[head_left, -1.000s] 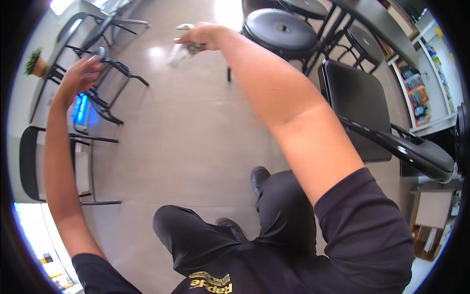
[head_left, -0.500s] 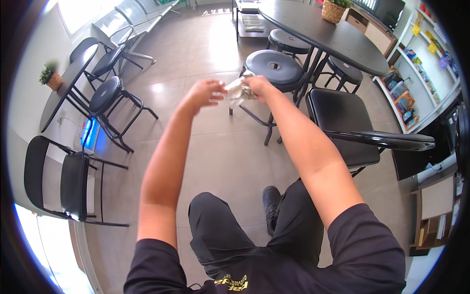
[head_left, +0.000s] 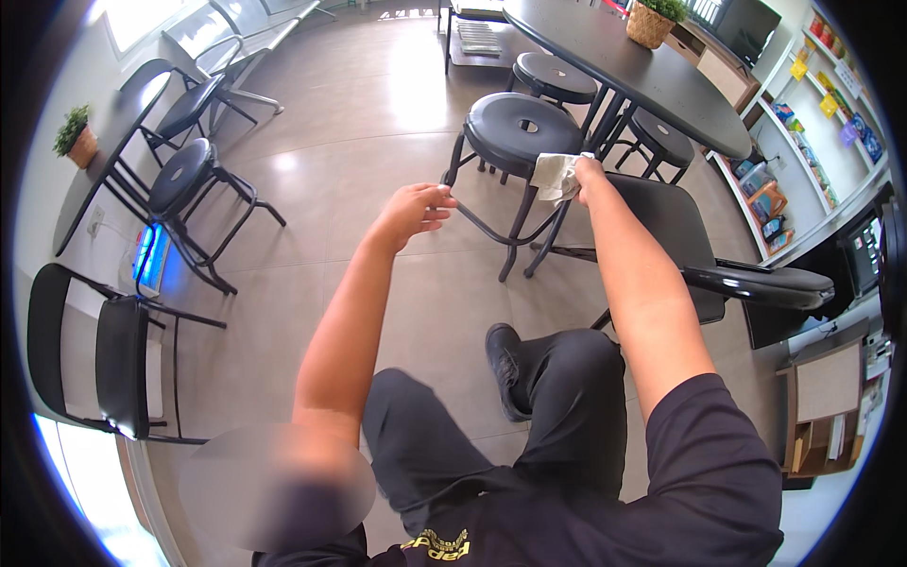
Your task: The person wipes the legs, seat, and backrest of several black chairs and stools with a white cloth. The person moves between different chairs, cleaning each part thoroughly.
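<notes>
My right hand (head_left: 588,180) grips a crumpled off-white cloth (head_left: 556,177) by one edge. The rest of the cloth hangs down in front of a black round stool (head_left: 493,135), just below its seat rim. Whether the cloth touches the stool I cannot tell. Near the stool's left leg, my left hand (head_left: 416,214) is held out with its fingers apart and nothing in it. Its fingertips come close to that leg; contact is unclear. The stool's seat has a small hole in the middle.
A black chair (head_left: 652,222) stands right beside my right forearm. Behind the stool are a dark oval table (head_left: 652,80) with a potted plant (head_left: 652,24) and more stools. Black chairs and a stool (head_left: 181,178) line the left side; stocked shelves (head_left: 803,142) stand at right.
My right hand has carried the cloth rightward, away from my left hand. The left hand has shifted slightly right and down. My shod foot shows farther forward, and the view has shifted a little.
</notes>
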A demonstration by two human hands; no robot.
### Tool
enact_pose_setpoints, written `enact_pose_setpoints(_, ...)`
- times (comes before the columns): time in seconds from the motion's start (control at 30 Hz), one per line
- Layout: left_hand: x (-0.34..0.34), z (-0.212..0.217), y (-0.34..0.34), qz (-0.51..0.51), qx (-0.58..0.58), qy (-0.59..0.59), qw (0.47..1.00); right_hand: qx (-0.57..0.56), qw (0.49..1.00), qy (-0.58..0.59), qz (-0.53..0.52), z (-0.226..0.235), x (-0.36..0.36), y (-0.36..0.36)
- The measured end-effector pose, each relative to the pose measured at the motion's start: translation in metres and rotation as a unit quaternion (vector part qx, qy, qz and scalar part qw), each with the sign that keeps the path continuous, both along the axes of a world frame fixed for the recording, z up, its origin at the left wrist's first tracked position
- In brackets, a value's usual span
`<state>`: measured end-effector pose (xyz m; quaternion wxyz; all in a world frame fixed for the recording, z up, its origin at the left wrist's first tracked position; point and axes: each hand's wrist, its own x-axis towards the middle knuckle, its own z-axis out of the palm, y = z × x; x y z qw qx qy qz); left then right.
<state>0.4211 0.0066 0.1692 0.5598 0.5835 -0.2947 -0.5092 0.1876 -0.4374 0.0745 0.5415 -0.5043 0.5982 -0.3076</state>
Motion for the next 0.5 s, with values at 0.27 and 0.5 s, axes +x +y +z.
enact_pose_setpoints(0.27, 0.001, -0.069, -0.179, 0.183, 0.033, 0.077, 0.980, 0.146, 0.959, -0.243, -0.016, 0.032, 0.043, 0.098)
enact_pose_setpoints(0.5, 0.012, -0.070, -0.159, 0.188, -0.032, 0.233, 0.954, 0.161, 0.939, -0.295, 0.069, 0.028, 0.038, 0.122)
